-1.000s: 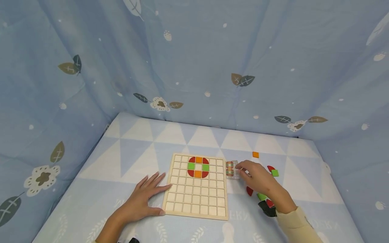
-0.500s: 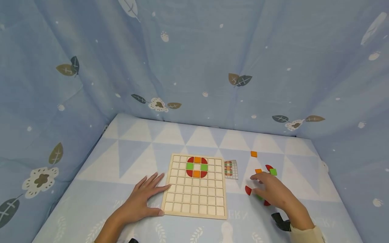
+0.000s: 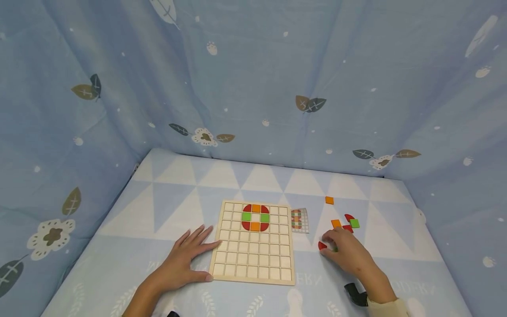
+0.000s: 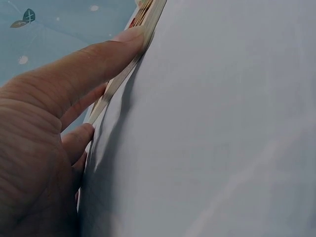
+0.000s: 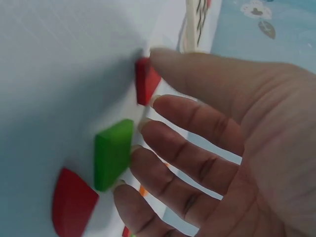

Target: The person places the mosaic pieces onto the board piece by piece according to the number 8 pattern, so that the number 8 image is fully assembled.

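Note:
The left hand [image 3: 180, 266] lies with spread fingers along the left edge of a wooden grid board [image 3: 253, 259]; its thumb touches the lower corner. Near the board's top, red, orange and green pieces form a ring around a bare cell. To the right of the board, the right hand [image 3: 350, 253] reaches down among loose pieces. Its thumb and index finger pinch the two ends of a red quarter-circle piece [image 5: 144, 81] on the table. A green piece [image 5: 112, 155] and another red piece [image 5: 74, 205] lie beside the other fingertips.
A pattern card [image 3: 303, 221] lies against the board's right edge. Farther right are orange squares [image 3: 329, 200], a green square [image 3: 354, 223] and red pieces [image 3: 348, 217]. A blue printed curtain [image 3: 253, 79] hangs behind the table.
The right hand has left the pattern card and moved right and toward the person, to the loose pieces; its thumb and index finger now meet a red piece. The left hand stays at the board.

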The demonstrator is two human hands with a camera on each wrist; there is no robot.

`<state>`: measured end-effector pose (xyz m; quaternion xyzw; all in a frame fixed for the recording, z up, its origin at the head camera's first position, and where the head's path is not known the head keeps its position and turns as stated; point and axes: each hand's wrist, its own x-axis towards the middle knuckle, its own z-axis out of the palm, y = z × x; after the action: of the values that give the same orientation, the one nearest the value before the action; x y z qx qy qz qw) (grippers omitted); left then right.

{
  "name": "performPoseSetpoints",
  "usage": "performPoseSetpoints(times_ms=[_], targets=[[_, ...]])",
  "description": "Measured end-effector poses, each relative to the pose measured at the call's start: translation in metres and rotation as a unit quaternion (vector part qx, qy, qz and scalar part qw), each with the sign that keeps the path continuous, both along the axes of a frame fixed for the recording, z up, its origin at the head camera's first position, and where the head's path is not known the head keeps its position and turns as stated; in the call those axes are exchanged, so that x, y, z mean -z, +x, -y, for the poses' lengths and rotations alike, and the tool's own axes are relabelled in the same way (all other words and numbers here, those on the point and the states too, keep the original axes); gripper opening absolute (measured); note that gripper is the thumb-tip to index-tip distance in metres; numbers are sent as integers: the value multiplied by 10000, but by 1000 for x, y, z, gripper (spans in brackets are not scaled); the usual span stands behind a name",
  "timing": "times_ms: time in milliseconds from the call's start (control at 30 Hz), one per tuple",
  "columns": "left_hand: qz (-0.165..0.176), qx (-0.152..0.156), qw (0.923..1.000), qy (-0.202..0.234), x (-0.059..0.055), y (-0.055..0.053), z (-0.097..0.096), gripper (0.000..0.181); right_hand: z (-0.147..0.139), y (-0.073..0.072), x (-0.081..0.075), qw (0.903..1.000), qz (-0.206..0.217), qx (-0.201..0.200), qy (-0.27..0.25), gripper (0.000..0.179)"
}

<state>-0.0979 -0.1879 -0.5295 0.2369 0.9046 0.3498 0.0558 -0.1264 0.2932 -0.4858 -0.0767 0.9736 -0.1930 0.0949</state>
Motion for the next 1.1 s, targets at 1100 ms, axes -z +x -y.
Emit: performPoseSetpoints(times_ms=[1100], targets=[[258, -106, 9996, -48, -5, 0, -3, 84, 11, 2, 6, 9989, 259, 379, 46, 24]])
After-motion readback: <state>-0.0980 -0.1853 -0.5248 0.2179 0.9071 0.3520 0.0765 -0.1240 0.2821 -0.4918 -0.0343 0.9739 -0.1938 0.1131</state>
